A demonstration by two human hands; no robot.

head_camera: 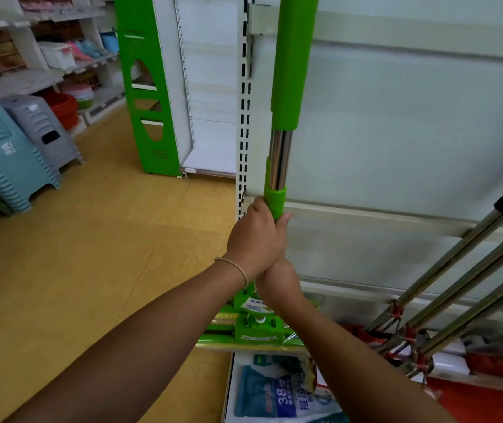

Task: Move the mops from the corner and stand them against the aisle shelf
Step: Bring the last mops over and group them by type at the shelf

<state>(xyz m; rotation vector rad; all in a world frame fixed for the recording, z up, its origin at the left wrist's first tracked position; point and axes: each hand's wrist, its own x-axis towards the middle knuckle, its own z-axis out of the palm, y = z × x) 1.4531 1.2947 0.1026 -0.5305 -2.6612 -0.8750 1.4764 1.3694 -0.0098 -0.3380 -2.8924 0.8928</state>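
One green mop (pixel 287 87) stands upright against the aisle shelf (pixel 396 123). Left hand (pixel 255 239) and right hand (pixel 280 279) both grip its handle. Three steel-handled mops (pixel 457 285) lean against the shelf to the right.

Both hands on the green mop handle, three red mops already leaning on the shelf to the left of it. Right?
Not quite. The head view shows the three red mops leaning on the shelf to the right of the green mop, not the left. The rest holds: left hand and right hand both grip its handle.
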